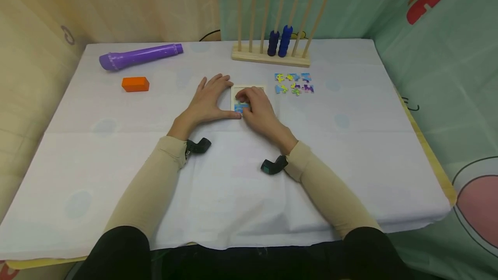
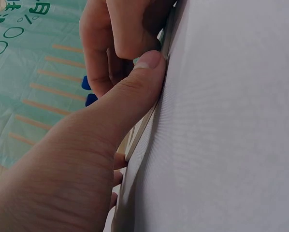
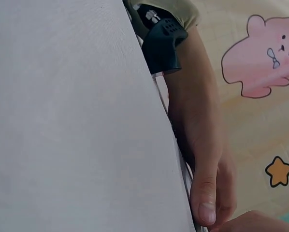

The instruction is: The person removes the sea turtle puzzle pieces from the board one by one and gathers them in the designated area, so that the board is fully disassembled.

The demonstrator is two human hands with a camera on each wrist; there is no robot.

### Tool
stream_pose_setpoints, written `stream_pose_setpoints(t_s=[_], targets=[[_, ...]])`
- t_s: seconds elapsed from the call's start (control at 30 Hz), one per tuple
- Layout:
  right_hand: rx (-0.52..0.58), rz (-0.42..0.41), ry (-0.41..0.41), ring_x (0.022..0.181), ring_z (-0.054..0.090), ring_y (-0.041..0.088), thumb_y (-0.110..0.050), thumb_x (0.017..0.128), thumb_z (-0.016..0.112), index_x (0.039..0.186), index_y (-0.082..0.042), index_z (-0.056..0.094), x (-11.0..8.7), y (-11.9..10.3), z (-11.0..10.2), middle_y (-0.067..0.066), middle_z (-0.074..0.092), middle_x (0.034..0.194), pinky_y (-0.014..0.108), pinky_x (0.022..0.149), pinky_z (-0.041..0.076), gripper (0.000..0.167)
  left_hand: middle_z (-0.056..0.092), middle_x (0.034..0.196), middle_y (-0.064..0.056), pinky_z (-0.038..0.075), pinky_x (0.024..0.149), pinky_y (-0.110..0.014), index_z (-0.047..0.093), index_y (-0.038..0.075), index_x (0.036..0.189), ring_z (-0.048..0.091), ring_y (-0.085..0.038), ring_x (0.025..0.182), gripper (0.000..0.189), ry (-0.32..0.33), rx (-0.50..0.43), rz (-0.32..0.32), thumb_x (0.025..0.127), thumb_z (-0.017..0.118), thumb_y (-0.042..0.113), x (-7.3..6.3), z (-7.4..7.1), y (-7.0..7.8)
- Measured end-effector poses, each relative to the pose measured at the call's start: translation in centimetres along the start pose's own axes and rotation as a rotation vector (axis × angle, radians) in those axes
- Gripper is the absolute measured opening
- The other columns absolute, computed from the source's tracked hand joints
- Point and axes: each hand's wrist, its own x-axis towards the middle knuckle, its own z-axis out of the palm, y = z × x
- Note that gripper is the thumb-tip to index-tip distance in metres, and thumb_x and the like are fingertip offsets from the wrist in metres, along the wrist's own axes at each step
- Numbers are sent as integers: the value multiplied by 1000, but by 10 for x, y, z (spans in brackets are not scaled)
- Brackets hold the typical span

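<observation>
Left hand [image 1: 209, 100] spread wide against pale-rimmed rectangular puzzle board [image 1: 232, 99], right hand [image 1: 260, 109] curled over it, grip contents unclear, small multicoloured jigsaw pieces [image 1: 295, 86] nearby

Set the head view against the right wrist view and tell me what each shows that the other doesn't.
Only the head view shows the purple tube, the orange block, the wooden peg rack, the loose puzzle pieces and the blue patch inside the puzzle tray.

Only the right wrist view shows the pink bear printed on the curtain.

Both share the white cloth, the left hand with its black wrist device, and part of the right hand.
</observation>
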Motion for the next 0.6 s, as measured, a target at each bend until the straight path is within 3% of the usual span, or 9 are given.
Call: stream_pose_setpoints(t_s=[0.2, 0.6], targets=[[-73, 35, -14, 100, 51, 26, 8, 85, 57, 118, -4, 64, 8, -8, 4, 9, 61, 102, 39, 93, 43, 36, 30, 173, -8, -5, 133, -54, 46, 12, 154, 13, -27, 165, 103, 14, -5, 0, 76, 87, 64, 0, -1, -2], [-125, 62, -58, 96, 48, 26, -1, 85, 61, 109, -3, 61, 6, -7, -3, 9, 55, 99, 38, 86, 43, 24, 30, 173, -8, -5, 133, -55, 46, 12, 155, 13, -26, 164, 104, 8, 0, -4, 76, 86, 67, -2, -1, 0]])
